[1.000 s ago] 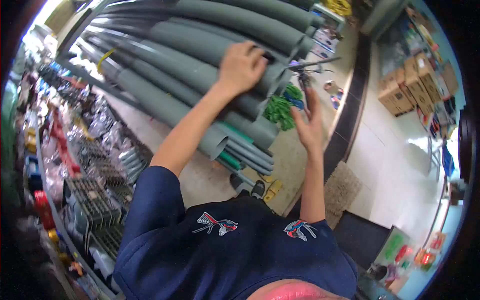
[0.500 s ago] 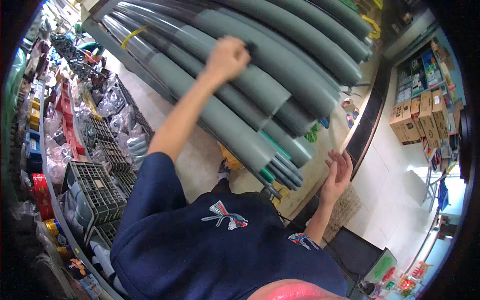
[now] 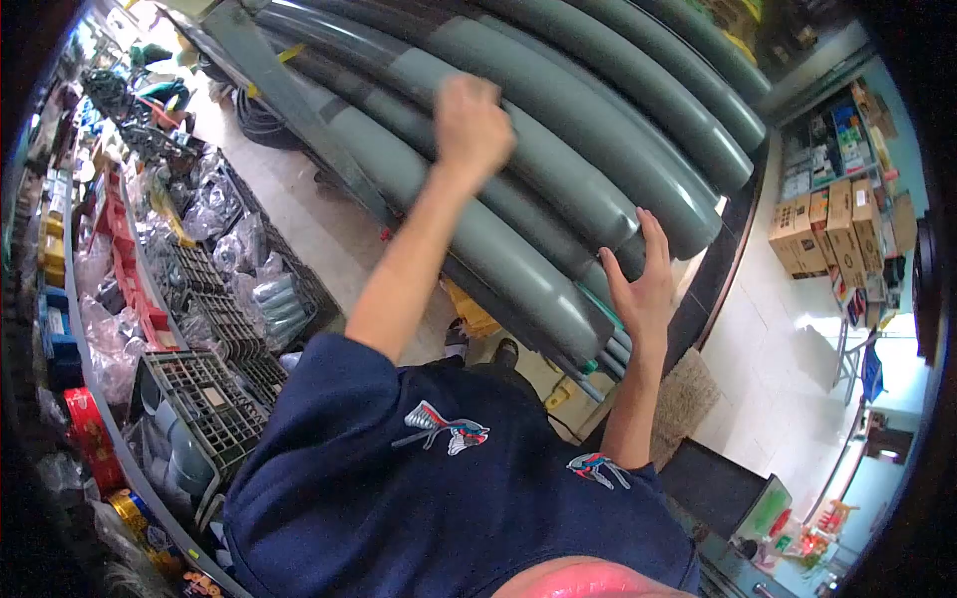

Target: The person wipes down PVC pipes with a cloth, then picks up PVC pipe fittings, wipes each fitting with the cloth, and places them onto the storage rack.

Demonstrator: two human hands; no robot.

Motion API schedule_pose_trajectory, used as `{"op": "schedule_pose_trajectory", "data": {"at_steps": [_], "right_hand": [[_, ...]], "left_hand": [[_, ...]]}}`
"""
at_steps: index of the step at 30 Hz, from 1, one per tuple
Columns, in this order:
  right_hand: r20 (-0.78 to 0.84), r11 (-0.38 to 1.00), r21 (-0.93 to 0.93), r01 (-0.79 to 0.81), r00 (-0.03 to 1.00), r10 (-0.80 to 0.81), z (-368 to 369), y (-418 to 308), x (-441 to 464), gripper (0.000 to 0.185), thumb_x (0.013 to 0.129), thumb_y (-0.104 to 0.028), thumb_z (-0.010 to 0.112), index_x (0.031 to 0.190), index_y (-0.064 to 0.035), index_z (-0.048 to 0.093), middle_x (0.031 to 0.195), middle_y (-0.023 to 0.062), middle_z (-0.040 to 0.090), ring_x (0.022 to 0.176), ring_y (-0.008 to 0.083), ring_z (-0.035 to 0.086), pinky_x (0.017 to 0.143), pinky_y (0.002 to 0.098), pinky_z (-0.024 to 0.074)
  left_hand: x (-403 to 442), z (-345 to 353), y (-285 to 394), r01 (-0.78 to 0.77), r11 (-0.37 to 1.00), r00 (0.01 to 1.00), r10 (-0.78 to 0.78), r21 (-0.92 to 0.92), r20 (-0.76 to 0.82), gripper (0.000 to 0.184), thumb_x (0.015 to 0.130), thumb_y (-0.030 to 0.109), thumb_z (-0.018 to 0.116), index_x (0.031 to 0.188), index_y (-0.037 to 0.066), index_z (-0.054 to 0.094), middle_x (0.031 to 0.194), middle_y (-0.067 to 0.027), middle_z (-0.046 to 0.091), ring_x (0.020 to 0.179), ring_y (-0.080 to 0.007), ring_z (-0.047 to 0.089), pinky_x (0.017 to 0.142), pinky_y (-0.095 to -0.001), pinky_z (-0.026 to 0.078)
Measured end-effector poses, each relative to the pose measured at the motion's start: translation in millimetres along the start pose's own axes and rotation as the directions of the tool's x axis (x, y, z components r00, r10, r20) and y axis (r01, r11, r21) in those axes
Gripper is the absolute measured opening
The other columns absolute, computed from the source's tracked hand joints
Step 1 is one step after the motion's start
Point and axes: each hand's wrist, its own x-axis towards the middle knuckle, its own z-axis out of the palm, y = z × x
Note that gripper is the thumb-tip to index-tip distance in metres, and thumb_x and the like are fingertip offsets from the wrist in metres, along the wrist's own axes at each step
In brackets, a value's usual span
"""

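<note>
The fingers of the right hand (image 3: 646,299) are spread, thumb apart from the rest, at the near end of a grey pipe (image 3: 573,171); a firm hold is not evident. The fingers of the left hand (image 3: 473,135) are curled over the pipes farther back; blur prevents telling whether they grip anything.

Half a second earlier, the right hand was raised clear of the pipe ends. It is now at one of them, so, in my judgement, both hands are placed to steady or guide the stack, one along its length and one at its end.

The grey pipe lies among similar pipes, between a thicker pipe (image 3: 653,184) and a lower pipe (image 3: 498,261). A metal frame (image 3: 304,120) stands beside the stack. Black crates (image 3: 204,404) and bagged goods (image 3: 239,239) line the left side; cardboard boxes (image 3: 847,229) and a shaggy mat (image 3: 686,399) are at the right.
</note>
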Motion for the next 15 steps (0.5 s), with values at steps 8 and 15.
{"op": "schedule_pose_trajectory", "data": {"at_steps": [8,15], "right_hand": [[0.022,0.995,-0.028,0.092,0.996,-0.092,17.8,21.0,18.1,0.065,0.084,-0.017,0.086,0.143,-0.0083,0.06,0.145,0.0179,0.057,0.134,0.0386,0.057,0.113,0.0457,0.0468],[0.002,0.993,0.048,0.11,0.994,-0.11,-6.3,14.1,-26.4,0.056,0.094,-0.014,0.076,0.146,-0.0036,0.057,0.153,0.0212,0.055,0.141,0.0379,0.054,0.116,0.0438,0.0435]], "left_hand": [[-47.8,-19.0,6.7,-0.161,0.959,0.964,0.204,-0.232,0.172,0.061,0.084,0.003,0.059,0.144,-0.003,0.054,0.144,-0.0262,0.054,0.144,-0.0455,0.044,0.126,-0.055,0.03],[-37.7,-7.1,-11.8,0.063,0.975,0.998,-0.065,-0.211,-0.002,0.036,0.088,0.006,0.058,0.121,-0.002,0.07,0.129,-0.0205,0.065,0.123,-0.0418,0.057,0.112,-0.05,0.044]]}}
